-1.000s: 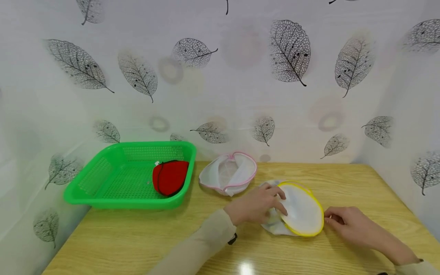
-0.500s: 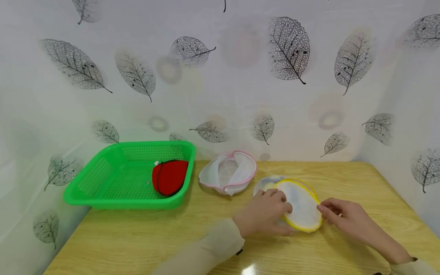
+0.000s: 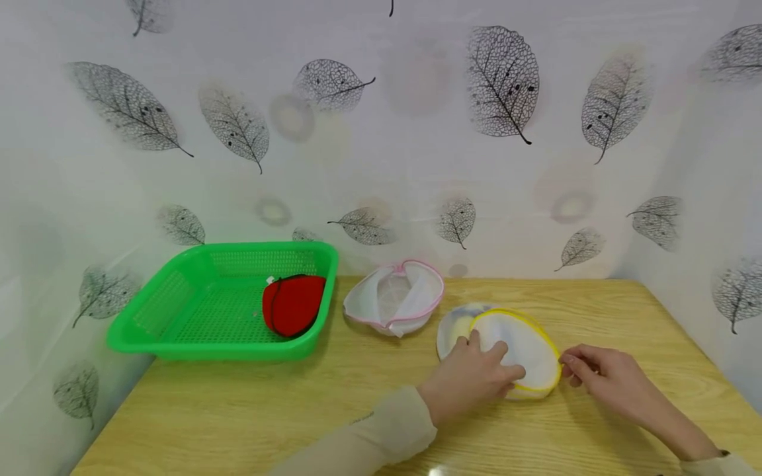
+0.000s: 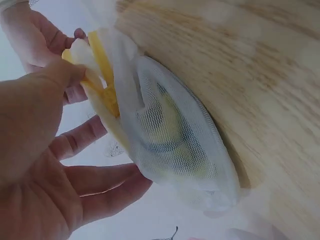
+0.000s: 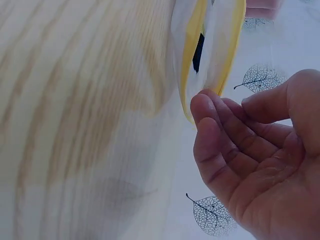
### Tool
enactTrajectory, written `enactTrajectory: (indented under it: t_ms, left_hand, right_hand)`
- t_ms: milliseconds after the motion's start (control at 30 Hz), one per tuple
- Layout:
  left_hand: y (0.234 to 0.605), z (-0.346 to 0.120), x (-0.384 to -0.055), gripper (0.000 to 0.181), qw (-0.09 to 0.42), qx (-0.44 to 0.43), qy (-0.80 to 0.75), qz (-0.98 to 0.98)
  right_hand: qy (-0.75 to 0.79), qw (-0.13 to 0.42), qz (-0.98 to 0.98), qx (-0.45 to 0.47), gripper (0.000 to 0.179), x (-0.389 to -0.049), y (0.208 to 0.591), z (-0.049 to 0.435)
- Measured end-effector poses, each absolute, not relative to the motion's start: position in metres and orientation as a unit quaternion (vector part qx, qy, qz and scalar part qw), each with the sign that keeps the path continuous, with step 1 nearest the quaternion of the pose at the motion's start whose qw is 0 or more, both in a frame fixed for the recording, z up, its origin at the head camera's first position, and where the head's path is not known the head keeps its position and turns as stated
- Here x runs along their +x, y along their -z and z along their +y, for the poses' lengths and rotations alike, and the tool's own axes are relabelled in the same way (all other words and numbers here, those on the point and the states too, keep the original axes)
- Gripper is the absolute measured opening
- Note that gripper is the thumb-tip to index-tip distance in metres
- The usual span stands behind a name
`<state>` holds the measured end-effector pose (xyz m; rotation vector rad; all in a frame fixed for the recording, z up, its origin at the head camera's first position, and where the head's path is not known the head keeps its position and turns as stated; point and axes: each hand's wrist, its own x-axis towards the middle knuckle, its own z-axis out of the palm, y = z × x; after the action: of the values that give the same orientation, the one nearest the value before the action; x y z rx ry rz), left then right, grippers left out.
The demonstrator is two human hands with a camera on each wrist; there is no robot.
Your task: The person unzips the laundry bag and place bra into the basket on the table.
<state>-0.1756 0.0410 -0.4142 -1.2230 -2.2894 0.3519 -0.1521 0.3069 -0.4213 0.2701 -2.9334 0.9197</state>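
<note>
A white mesh laundry bag (image 3: pixel 536 350) with yellow trim lies on the right half of the table. Something pale yellow and blue shows through its mesh in the left wrist view. My left hand (image 3: pixel 470 380) rests on the bag with fingers spread, its thumb at the yellow trim. At the bag's right edge my right hand (image 3: pixel 613 383) has its fingers curled, the fingertips at the trim; the thumb's contact is partly hidden. The right wrist view shows a gap between the yellow edges (image 5: pixel 190 50), with something black inside.
A green basket (image 3: pixel 208 350) stands at the left, holding a red pouch (image 3: pixel 294 305) with black trim. Between basket and hands sits a white mesh bag with pink trim (image 3: pixel 395 297). A leaf-patterned curtain (image 3: pixel 381 132) closes off the table (image 3: pixel 268 410) behind.
My left hand has slid right and down across the yellow-trimmed bag and spread its fingers. My right hand has risen slightly, staying at the edge. The basket and pink-trimmed bag stay put.
</note>
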Motion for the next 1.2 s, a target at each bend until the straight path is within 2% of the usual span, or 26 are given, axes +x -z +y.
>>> enactTrajectory:
  t_ms: [67, 200, 333, 400, 500, 600, 733, 833, 933, 1000, 1067, 1200]
  left_hand:
    - [0.415, 0.041, -0.176, 0.017, 0.262, -0.458, -0.125, -0.84]
    - [0.411, 0.037, -0.181, 0.014, 0.258, -0.471, -0.077, -0.84]
    - [0.406, 0.029, -0.192, 0.014, 0.198, -0.489, 0.056, -0.848]
    - [0.404, 0.025, -0.197, 0.01, 0.158, -0.485, 0.142, -0.848]
    - [0.401, 0.02, -0.203, 0.003, 0.134, -0.462, 0.239, -0.844]
    - [0.401, 0.016, -0.206, 0.014, 0.157, -0.444, 0.279, -0.837]
    - [0.4, 0.011, -0.206, 0.041, 0.198, -0.441, 0.278, -0.83]
    - [0.398, 0.007, -0.203, 0.052, 0.202, -0.432, 0.264, -0.839]
    - [0.398, 0.002, -0.2, 0.048, 0.189, -0.416, 0.267, -0.848]
    - [0.398, -0.001, -0.199, 0.046, 0.179, -0.407, 0.27, -0.854]
    - [0.399, -0.006, -0.197, 0.047, 0.165, -0.4, 0.272, -0.86]
    - [0.4, -0.018, -0.195, 0.047, 0.123, -0.388, 0.264, -0.874]
  right_hand:
    - [-0.308, 0.033, -0.947, 0.085, 0.022, -0.152, 0.421, 0.307]
    - [-0.36, 0.08, -0.925, 0.095, 0.024, -0.152, 0.42, 0.306]
    - [-0.403, 0.111, -0.901, 0.118, 0.023, -0.152, 0.418, 0.302]
    - [-0.393, 0.113, -0.903, 0.133, 0.02, -0.152, 0.419, 0.298]
    - [-0.341, 0.137, -0.913, 0.177, 0.017, -0.153, 0.423, 0.289]
    - [-0.287, 0.176, -0.911, 0.238, 0.022, -0.157, 0.429, 0.281]
    - [-0.259, 0.213, -0.882, 0.33, 0.03, -0.165, 0.434, 0.271]
    - [-0.256, 0.234, -0.857, 0.383, 0.043, -0.17, 0.438, 0.26]
    - [-0.236, 0.224, -0.856, 0.402, 0.055, -0.171, 0.439, 0.251]
    - [-0.228, 0.184, -0.868, 0.401, 0.058, -0.17, 0.439, 0.247]
    - [-0.218, 0.145, -0.886, 0.382, 0.052, -0.168, 0.438, 0.246]
    - [-0.218, 0.08, -0.913, 0.336, 0.028, -0.167, 0.434, 0.25]
